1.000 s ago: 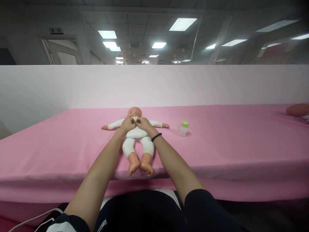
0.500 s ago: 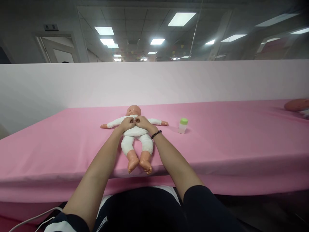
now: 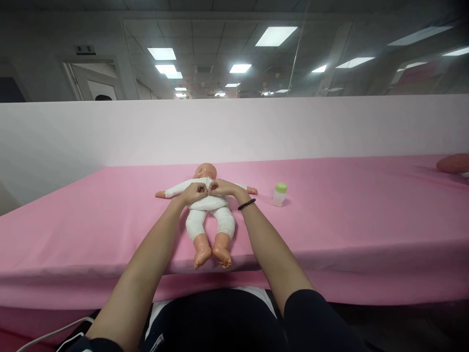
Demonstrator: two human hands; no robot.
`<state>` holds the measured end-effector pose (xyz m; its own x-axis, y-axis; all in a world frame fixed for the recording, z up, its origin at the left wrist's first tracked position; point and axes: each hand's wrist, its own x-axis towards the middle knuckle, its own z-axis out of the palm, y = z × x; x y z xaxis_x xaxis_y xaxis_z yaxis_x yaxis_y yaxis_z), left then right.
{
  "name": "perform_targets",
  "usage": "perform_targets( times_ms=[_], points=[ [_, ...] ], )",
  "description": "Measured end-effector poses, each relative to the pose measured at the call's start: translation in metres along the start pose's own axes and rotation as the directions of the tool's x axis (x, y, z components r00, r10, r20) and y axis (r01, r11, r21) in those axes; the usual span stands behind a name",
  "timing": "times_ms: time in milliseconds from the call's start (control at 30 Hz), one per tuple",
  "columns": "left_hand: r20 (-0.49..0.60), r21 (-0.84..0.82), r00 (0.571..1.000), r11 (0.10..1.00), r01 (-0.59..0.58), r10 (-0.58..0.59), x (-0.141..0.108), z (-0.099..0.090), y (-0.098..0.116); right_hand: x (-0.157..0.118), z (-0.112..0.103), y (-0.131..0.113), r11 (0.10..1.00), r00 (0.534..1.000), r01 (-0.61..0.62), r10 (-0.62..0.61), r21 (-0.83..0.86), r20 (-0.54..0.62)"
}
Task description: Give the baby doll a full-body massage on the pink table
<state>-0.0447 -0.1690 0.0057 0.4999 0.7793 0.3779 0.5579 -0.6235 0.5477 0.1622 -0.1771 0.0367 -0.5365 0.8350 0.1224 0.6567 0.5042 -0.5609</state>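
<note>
Frame centre: our left hand (image 3: 195, 193) and right hand (image 3: 223, 187) at doll (image 3: 208, 203) chest, each grip curled closed; cannot tell if pinching cloth.

Pink-covered table (image 3: 348, 210) beneath a white-clad doll (image 3: 208, 203), green-lidded container (image 3: 279, 195) and, far right, reddish-brown object (image 3: 453, 163).

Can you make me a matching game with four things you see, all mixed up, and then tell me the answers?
1. Doll
2. Bottle
3. Bracelet
4. Tablecloth

A. Around the right wrist
B. Pink, under the doll
C. Dressed in white
D. Has a green lid

Right pairs: 1-C, 2-D, 3-A, 4-B
</note>
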Motion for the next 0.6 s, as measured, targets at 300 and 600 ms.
perform_targets(
  times_ms=[300, 600],
  points=[
    [0.056, 0.0, 0.998, 1.0, 0.005, -0.005, -0.001, -0.006, 0.007, 0.009, 0.003, 0.003, 1.0, 1.0, -0.002, 0.002, -0.012, 0.001],
    [0.157, -0.03, 0.987, 0.999, 0.039, -0.034, -0.002, -0.011, 0.014, 0.002, -0.004, -0.01, 0.998, 0.986, 0.014, -0.023, 0.056, 0.163]
  ],
)
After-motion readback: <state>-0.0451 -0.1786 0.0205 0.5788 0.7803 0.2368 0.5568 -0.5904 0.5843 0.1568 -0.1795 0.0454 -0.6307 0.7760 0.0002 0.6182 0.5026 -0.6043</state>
